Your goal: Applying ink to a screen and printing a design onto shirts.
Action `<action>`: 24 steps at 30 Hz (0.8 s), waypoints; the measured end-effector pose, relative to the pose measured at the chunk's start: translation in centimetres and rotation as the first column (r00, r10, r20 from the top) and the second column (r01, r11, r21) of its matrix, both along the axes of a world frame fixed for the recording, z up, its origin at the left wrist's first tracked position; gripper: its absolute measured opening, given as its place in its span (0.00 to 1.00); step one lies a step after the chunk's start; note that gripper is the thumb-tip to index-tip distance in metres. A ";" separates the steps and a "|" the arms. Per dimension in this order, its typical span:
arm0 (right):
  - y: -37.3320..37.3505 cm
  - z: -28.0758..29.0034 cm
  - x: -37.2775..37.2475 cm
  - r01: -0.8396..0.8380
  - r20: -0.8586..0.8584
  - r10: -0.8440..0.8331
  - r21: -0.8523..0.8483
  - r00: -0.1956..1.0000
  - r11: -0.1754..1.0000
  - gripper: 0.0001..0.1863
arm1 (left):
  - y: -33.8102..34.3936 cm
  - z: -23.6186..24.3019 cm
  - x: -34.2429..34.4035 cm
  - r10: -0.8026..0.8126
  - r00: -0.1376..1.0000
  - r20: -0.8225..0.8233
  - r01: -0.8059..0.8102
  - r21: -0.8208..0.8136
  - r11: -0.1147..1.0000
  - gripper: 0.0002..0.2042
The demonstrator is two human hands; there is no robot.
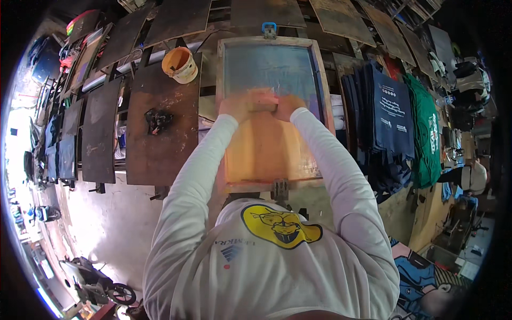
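Note:
A screen-printing frame (316, 61) lies in front of me, its mesh blue-grey in the upper part and stained orange in the lower part. My left hand (234, 106) and my right hand (289, 106) are closed on the two ends of a squeegee (261, 103), held crosswise over the middle of the mesh with pinkish ink around it. Both hands are slightly blurred. A metal clamp with a blue handle (270, 30) sits at the frame's far edge, and another metal fitting (280, 190) at its near edge.
An orange-stained bucket (180, 65) and a crumpled black item (159, 120) rest on a board left of the frame. Stacked navy garments (384, 133) and green ones (426, 154) lie to the right. More boards stand around, a motorcycle (106, 285) at lower left, and other people (474, 176) at right.

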State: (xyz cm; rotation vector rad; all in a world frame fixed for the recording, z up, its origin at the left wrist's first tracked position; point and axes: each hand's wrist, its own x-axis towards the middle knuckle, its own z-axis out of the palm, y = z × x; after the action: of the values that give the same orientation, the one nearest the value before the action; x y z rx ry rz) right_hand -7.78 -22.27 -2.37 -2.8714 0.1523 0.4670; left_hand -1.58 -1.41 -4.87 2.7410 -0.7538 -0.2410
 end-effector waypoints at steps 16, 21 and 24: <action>5.4 -0.5 -19.9 -0.083 0.049 0.083 -0.002 0.995 0.997 0.25 | 6.3 -1.0 -20.6 0.023 0.999 0.037 -0.021 -0.057 0.998 0.22; 5.1 0.4 -20.6 -0.119 0.072 0.121 -0.022 0.990 0.993 0.24 | 6.3 -0.5 -22.8 0.043 0.995 0.089 -0.032 -0.124 0.992 0.21; 3.4 1.6 -17.5 -0.212 0.062 0.212 -0.011 0.975 0.977 0.23 | 5.1 0.4 -20.9 0.030 0.998 0.062 -0.027 -0.058 0.998 0.20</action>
State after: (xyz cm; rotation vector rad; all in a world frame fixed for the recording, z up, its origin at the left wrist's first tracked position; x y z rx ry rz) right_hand -25.29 -18.85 -0.73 -2.9153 -0.1662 0.4135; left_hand -22.51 3.68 -4.49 2.7144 -0.7256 -0.1264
